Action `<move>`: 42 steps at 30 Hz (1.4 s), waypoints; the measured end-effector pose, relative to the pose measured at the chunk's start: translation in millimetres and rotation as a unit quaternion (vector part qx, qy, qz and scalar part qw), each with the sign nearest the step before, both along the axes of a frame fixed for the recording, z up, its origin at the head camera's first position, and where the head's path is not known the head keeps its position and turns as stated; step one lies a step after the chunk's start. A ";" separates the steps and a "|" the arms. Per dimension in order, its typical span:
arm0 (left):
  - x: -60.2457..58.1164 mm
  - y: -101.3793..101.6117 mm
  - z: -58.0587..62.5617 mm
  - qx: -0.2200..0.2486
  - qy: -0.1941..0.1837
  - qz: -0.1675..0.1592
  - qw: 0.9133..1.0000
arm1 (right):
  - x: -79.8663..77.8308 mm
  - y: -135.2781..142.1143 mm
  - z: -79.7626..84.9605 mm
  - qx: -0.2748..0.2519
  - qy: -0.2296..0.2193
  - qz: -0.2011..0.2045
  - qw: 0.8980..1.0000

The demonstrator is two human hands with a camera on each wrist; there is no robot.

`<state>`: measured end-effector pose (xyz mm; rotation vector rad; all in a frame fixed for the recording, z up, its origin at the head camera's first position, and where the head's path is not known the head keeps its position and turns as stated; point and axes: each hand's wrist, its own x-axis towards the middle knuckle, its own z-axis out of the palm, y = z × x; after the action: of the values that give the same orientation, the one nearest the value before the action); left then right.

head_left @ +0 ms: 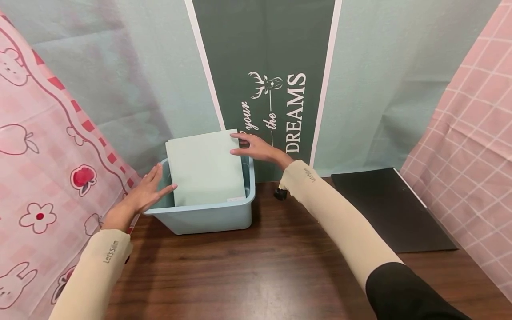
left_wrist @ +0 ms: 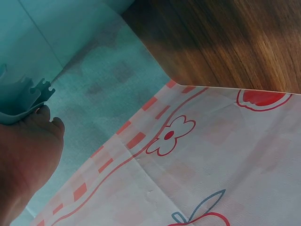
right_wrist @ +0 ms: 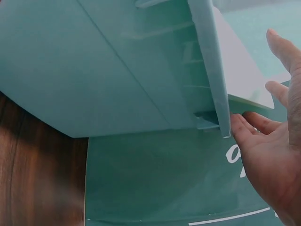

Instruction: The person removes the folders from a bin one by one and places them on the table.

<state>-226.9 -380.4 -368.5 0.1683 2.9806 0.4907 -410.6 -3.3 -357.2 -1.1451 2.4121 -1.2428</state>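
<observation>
A light blue plastic bin [head_left: 208,221] stands on the brown table against the back curtain. Leaning upright inside it are pale green flat, folder-like pieces [head_left: 206,171], at least two layered, with a small white label [head_left: 236,199] low on the right. My left hand [head_left: 145,192] is over the bin's left rim, its fingers extended and its thumb by the pieces' left edge. At their upper right edge is my right hand [head_left: 258,147], fingers spread. The right wrist view shows the right hand [right_wrist: 270,150] beside the bin's wall [right_wrist: 94,80], with one corner of a piece [right_wrist: 247,75] near its fingers.
A flat black sheet or board [head_left: 394,211] lies on the table [head_left: 256,275] at the right. Pink patterned cloth [head_left: 40,178] hangs on the left and pink checked cloth [head_left: 476,133] on the right. A grey-green printed curtain [head_left: 272,40] closes the back.
</observation>
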 end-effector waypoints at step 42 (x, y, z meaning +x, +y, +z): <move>1.9 2.2 0.7 -0.003 -0.006 0.001 1.000 | 14.4 -26.7 6.4 -0.031 -0.001 0.032 0.999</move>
<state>-224.9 -378.2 -367.7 0.1621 2.9711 0.4822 -396.2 -30.0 -350.8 -1.2283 2.3321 -1.3051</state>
